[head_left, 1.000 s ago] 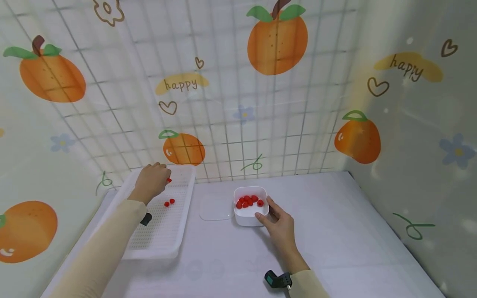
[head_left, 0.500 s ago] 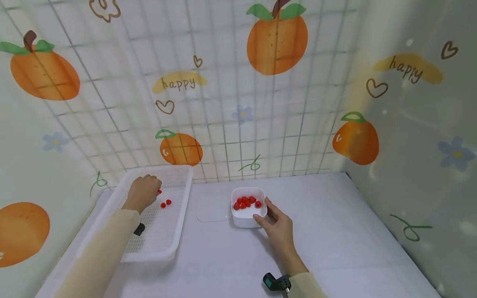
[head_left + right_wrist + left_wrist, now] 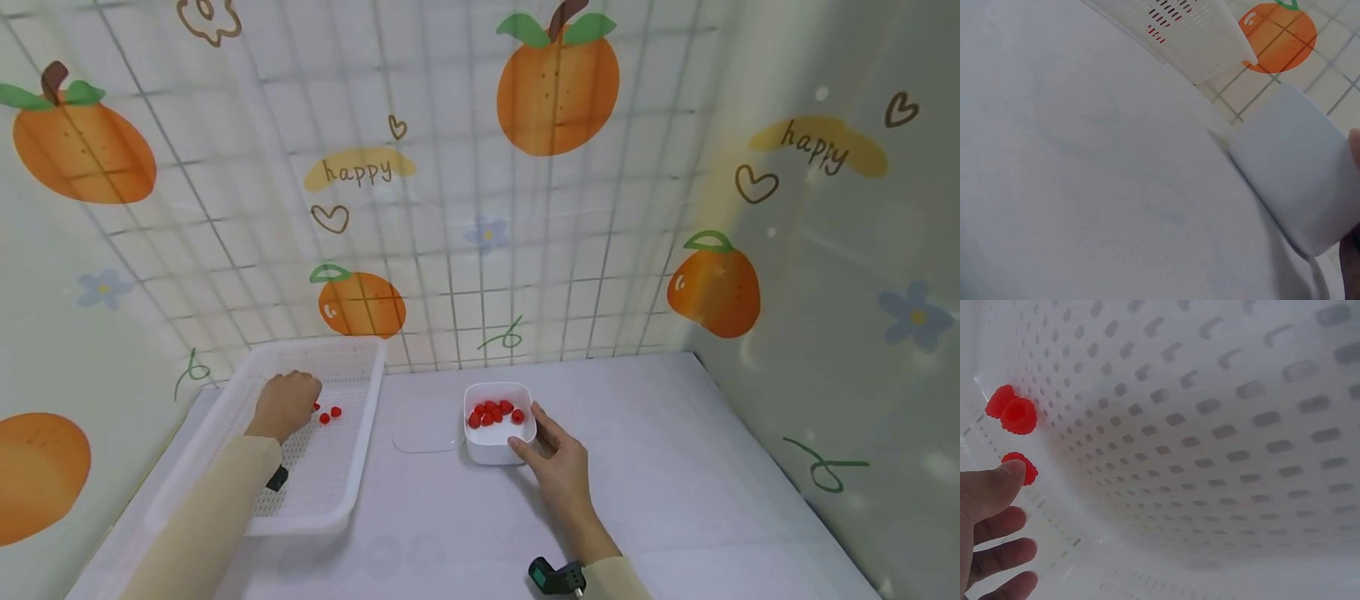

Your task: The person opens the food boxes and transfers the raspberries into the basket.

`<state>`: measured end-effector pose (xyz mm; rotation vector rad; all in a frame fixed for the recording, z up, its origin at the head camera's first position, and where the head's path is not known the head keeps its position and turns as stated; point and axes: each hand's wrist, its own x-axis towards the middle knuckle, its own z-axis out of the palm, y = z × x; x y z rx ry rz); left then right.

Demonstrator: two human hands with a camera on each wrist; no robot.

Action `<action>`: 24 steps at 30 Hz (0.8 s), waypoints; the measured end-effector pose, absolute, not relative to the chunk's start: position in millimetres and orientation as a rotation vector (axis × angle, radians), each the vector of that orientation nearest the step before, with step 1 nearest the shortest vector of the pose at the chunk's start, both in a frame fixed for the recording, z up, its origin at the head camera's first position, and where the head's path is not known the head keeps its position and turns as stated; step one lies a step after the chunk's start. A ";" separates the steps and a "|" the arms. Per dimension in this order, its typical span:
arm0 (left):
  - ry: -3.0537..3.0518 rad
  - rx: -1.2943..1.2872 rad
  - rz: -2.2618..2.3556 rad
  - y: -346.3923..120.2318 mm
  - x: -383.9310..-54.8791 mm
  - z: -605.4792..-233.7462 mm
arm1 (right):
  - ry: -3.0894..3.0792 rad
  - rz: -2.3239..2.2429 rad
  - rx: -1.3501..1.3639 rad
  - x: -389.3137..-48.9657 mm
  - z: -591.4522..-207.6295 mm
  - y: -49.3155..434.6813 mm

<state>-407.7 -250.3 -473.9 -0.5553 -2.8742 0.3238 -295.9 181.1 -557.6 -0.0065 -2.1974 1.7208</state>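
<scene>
Left hand [image 3: 287, 406] is shifting nearer the wearer inside the white perforated basket [image 3: 365, 442], bringing one raspberry [image 3: 1020, 470] close beside two loose raspberries [image 3: 1019, 417]; all three are now sitting well apart from the raspberries in the box [image 3: 497, 414]. Thumb is pinching the single one, opposing fingertip hiding behind it. Right hand [image 3: 561, 469] is gripping the white box [image 3: 495, 452] at its right side. Basket's raised rim and a clear flat lid [image 3: 427, 427] are lying between hands; tabletop [image 3: 690, 467] is stretching rightward.

Pale walls [image 3: 442, 92] printed with oranges [image 3: 558, 100] and hearts [image 3: 757, 184] enclose a white tabletop [image 3: 690, 475].
</scene>
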 end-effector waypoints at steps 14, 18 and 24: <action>-2.911 -0.597 0.347 -250.1 -408.4 -485.1 | -2.177 1.780 -0.018 -292.0 -553.1 180.5; -2.879 -0.626 0.338 -251.9 -408.2 -488.8 | -2.189 1.770 -0.024 -291.4 -553.0 179.9; -2.901 -0.617 0.329 -252.1 -410.7 -489.1 | -2.186 1.759 -0.011 -291.6 -552.8 181.3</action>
